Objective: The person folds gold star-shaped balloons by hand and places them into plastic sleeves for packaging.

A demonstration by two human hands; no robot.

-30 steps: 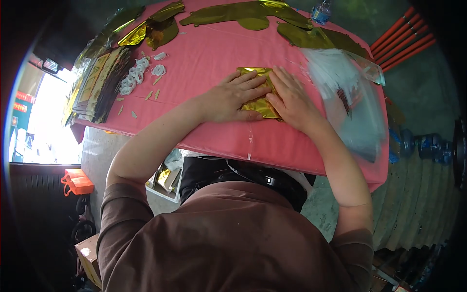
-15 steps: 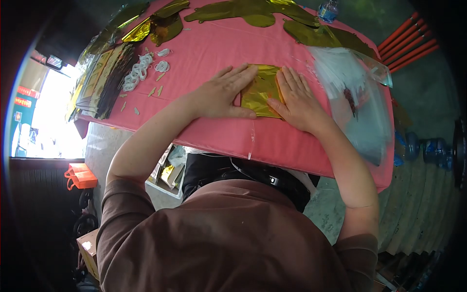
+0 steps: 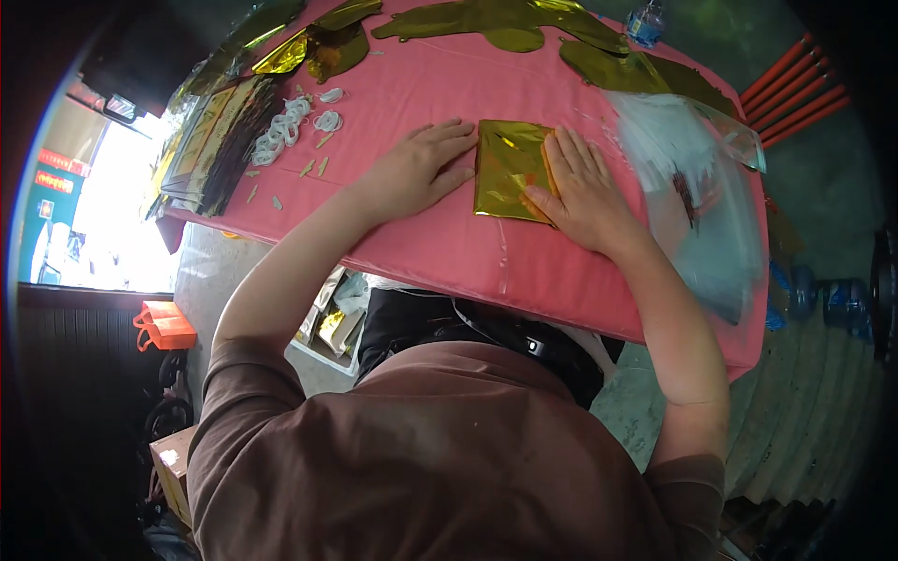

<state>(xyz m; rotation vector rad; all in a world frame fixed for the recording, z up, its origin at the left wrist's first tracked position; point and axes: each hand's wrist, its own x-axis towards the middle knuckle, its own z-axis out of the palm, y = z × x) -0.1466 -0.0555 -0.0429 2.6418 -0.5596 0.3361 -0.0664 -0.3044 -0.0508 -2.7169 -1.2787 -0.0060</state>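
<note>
A folded square of shiny gold foil (image 3: 510,173) lies flat on the pink tablecloth (image 3: 421,252) in front of me. My right hand (image 3: 585,192) rests flat over its right edge, fingers stretched out and thumb on the foil. Just left of the foil, my left hand (image 3: 416,173) lies on the cloth with its fingers extended and nothing in them. Its fingertips and thumb come close to the foil's left edge.
Clear plastic bags (image 3: 697,215) lie at the right. White string coils (image 3: 281,131) and a stack of packets (image 3: 210,140) are at the left. Flat gold foil balloons (image 3: 468,21) line the far edge, near a plastic bottle (image 3: 645,23).
My left hand has slid left off the gold foil onto the tablecloth. My right hand stays on the foil's right side. The whole view has shifted slightly.
</note>
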